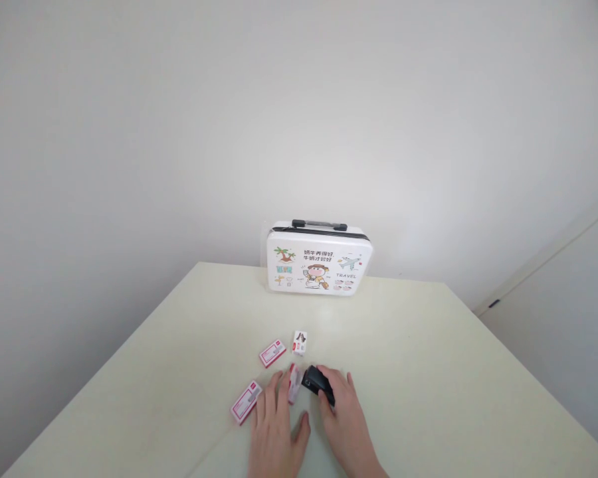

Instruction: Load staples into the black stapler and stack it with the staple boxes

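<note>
My right hand point(346, 418) is closed around a black stapler point(315, 381), fingers over its top and thumb at its near side. Palm down, my left hand point(276, 431) has its fingers stretched out and apart. Its fingertips are at a pink-and-white staple box point(294, 384) that stands on edge, partly hidden; I cannot tell whether they press on it. Another pink-and-white staple box point(246, 402) lies flat just left of those fingers. Farther back lies a third staple box point(272, 353), and beside it a small white box point(299, 342) with a black picture on top.
A white carrying case point(319, 262) with cartoon prints and a black handle point(319, 225) stands upright at the table's far edge, against the wall point(299, 119). The pale table point(408, 372) narrows toward the back. A door or panel point(553, 318) is at the right.
</note>
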Available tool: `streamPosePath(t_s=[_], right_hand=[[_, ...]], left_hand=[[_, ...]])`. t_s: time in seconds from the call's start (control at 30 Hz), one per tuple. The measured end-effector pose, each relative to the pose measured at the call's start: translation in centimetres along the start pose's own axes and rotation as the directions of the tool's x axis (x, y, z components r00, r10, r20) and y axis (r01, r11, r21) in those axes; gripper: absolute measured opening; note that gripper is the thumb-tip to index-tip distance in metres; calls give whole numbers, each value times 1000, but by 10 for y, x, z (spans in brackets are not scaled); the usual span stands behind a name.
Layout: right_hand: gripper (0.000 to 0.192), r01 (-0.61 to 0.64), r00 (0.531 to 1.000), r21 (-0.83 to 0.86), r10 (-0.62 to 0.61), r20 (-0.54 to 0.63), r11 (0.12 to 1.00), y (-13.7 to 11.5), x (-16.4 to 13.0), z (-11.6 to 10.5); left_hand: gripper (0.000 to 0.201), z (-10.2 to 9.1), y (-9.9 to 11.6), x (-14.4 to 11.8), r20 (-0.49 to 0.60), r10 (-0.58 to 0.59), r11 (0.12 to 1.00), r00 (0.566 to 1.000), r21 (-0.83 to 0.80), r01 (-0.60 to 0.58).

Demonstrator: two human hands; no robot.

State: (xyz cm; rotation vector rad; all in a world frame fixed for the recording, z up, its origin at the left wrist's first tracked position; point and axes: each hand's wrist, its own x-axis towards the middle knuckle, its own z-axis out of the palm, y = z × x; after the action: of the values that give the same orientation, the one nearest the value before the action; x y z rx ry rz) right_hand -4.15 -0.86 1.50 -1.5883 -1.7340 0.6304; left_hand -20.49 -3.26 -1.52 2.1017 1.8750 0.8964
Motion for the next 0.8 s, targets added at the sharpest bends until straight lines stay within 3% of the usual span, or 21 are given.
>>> streamPosePath(t_s=[0.13,0.33,0.47,0.57,0.7,0.8], right_hand=[[43,-6,1000,-3,6,3,1000,9,-2,-2],[43,-22,999,-50,19,-49,999,17,-6,-4],[33,-10,1000,-46,9,-24,999,-2,0,-3],[25,11,1000,-27,-11,10,1000,-25,6,3],[16,10,1000,-5,-10,-26,1000,-42,14,15],[18,-41,995,209,59,-81,977,-38,19,16]], left_hand=[[53,-7,-4,14,127,88,995,988,-50,-82],[34,-11,-13,-8,140,147,986,979,-96,-135],[32,-8,-12,-20,185,246,967,951,-107,-229],[28,-8,-13,-20,157,239,969,958,-109,-224],[42,-12,-25,-17,145,235,972,961,-53,-230],[50,-13,-33,-17,180,277,959,944,8,-283]])
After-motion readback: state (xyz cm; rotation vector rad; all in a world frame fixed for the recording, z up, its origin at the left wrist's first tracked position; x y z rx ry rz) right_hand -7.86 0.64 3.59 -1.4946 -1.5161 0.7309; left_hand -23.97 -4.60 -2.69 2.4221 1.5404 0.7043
